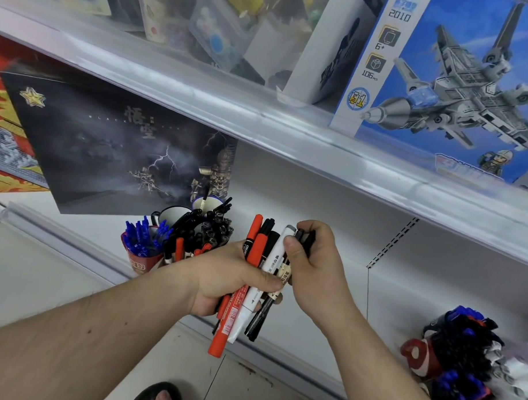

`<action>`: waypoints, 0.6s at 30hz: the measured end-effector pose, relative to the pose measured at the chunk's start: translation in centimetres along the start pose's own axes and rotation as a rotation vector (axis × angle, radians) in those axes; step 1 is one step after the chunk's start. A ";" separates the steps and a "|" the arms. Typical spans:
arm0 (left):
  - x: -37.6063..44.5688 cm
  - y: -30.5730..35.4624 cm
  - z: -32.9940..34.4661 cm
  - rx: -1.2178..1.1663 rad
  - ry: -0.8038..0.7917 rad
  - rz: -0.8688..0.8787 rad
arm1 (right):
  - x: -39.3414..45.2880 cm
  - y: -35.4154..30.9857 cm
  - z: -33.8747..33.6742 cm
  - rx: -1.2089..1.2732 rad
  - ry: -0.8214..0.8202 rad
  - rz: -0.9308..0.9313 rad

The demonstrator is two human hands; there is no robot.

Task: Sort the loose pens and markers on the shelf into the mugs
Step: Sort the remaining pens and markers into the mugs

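I read the left hand (224, 276) as clenched round a mixed bundle of markers (250, 286) so the right hand (311, 261) can pinch out dark pens for the mugs (172, 217) near the shelf's front edge.

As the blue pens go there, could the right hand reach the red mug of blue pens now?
Probably not directly: the right hand pinches markers, and the left hand with its marker bundle sits before the red mug.
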State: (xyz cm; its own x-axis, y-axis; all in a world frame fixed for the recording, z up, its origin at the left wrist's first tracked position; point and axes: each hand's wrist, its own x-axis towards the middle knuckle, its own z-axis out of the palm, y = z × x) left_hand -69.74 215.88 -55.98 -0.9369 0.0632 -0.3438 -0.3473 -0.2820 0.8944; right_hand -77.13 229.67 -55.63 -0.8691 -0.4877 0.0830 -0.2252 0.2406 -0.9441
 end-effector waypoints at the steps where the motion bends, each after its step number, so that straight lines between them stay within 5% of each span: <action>1: -0.1 0.0 -0.1 -0.007 -0.020 -0.008 | 0.0 0.0 0.0 0.003 -0.016 0.011; 8: -0.2 0.2 0.1 0.038 0.007 0.023 | -0.2 -0.3 -0.3 -0.128 -0.098 -0.028; 18: -0.1 0.2 -2.3 0.283 0.226 -0.040 | 1.5 -0.6 0.1 0.032 -0.119 0.206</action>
State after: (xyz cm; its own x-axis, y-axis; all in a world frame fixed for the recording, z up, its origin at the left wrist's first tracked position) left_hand -69.69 213.59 -56.40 -0.9005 -0.1532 -0.4069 -0.4109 -0.0059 0.9117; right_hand -78.24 228.66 -54.98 -0.8366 -0.5272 -0.1486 -0.0333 0.3197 -0.9469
